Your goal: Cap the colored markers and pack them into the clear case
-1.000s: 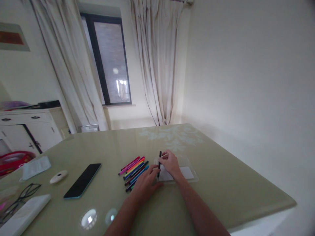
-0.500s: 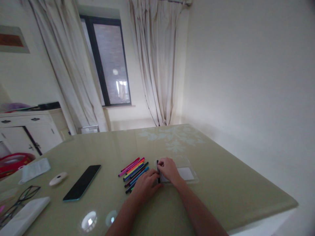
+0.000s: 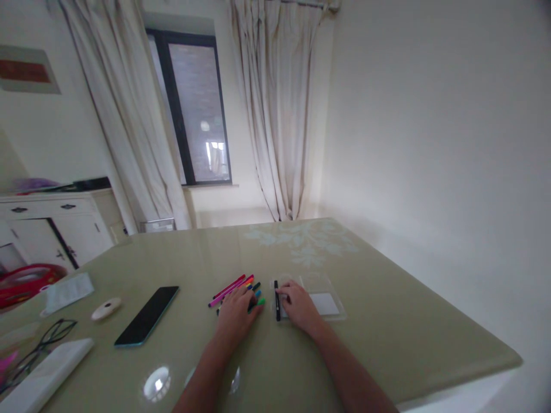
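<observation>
My left hand (image 3: pixel 236 310) lies over a row of colored felt-tip pens (image 3: pixel 228 289), its fingers spread and the thumb apart at the right ends. Red, pink, orange, blue and green pen ends show around it; the rest is hidden beneath. My right hand (image 3: pixel 298 304) is at a clear plastic case (image 3: pixel 333 285), its fingertips touching the side of a black felt-tip pen (image 3: pixel 276 301). That pen lies lengthwise along the case's left edge. The right thumb and index finger look apart. A white card (image 3: pixel 326 304) shows in the case, partly behind my right hand.
Left of the pens lie a black phone (image 3: pixel 147 316), a pale oval object (image 3: pixel 106 308), eyeglasses (image 3: pixel 54 335) and a white box-like object (image 3: pixel 51 373). A pale flat item (image 3: pixel 71 291) sits farther left. The tabletop's right edge (image 3: pixel 430 289) runs beside the wall.
My left hand has moved left from the black pen onto the colored pens. My right fingers have loosened from the black pen, which now shows along its length. The view has shifted slightly.
</observation>
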Available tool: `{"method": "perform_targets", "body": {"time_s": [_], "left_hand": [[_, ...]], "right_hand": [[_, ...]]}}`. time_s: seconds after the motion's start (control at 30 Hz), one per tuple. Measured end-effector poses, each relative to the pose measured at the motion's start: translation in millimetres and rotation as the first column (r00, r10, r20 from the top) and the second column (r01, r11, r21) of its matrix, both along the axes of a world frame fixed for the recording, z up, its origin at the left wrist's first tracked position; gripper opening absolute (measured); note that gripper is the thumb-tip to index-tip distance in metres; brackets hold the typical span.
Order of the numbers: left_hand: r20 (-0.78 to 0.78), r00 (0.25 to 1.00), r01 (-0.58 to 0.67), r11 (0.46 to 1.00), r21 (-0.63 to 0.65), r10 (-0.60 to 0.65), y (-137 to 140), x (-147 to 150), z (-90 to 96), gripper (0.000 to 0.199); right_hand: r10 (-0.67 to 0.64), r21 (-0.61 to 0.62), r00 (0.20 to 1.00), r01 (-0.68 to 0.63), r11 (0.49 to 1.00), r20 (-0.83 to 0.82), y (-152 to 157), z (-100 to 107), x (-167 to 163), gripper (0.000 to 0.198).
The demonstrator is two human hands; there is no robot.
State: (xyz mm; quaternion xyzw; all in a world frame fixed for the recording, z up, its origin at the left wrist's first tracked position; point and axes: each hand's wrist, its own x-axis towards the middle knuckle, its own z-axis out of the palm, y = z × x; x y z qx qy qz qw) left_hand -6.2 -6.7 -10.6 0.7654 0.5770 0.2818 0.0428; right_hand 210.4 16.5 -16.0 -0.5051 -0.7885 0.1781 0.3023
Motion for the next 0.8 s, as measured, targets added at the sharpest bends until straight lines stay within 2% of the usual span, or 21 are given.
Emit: {"method": "perform_targets", "body": {"time_s": [0.07, 0.1, 0.17, 0.27, 0.33, 0.43, 0.5, 0.57, 0.67, 0.8], "left_hand": [[0.01, 1.0, 0.01, 1.0, -0.016, -0.009, 0, -3, -1.2, 0.019], [0.063, 0.998, 0.021, 1.0, -0.011, -0.021, -1, -2, -1.3, 0.022], [0.245, 0.968, 0.044, 0.999, 0.016, -0.047, -1, 2, 0.4, 0.028], [0.479, 0.876, 0.046, 0.998, 0.032, -0.056, 1, 10, 6.1, 0.041], [0.543, 0.838, 0.052, 0.998, 0.025, -0.057, 2, 14, 9.8, 0.048], [0.627, 0.776, 0.076, 0.997, 0.025, -0.074, 2, 20, 11.6, 0.05], [0.67, 0.736, 0.1, 0.995, 0.027, -0.092, 1, 24, 10.0, 0.048], [0.707, 0.699, 0.127, 0.992, 0.024, -0.106, 2, 26, 7.2, 0.046], [0.753, 0.648, 0.169, 0.986, 0.003, -0.113, 3, 28, 4.2, 0.047], [0.788, 0.604, 0.245, 0.969, -0.04, -0.12, 2, 27, 7.1, 0.049]], "right_hand": [[-0.016, 0.013, 1.0, 0.016, 1.0, -0.017, 1, 0, -1, 0.042], [-0.027, 0.02, 0.999, 0.027, 0.999, -0.031, 1, 1, -2, 0.041], [-0.046, 0.031, 0.996, 0.049, 0.998, -0.081, 1, 3, -4, 0.038], [-0.032, 0.02, 0.979, 0.037, 0.999, -0.203, -1, 8, -8, 0.025], [0.027, -0.011, 0.953, -0.032, 0.999, -0.303, -5, 12, -12, 0.019], [0.14, -0.093, 0.863, -0.21, 0.973, -0.485, -11, 16, -20, 0.025], [0.166, -0.135, 0.792, -0.298, 0.945, -0.587, -15, 17, -25, 0.031], [0.157, -0.158, 0.749, -0.33, 0.931, -0.643, -17, 17, -28, 0.038], [0.133, -0.162, 0.728, -0.321, 0.933, -0.673, -16, 17, -29, 0.043], [0.089, -0.108, 0.769, -0.202, 0.973, -0.632, -12, 18, -24, 0.036]]}}
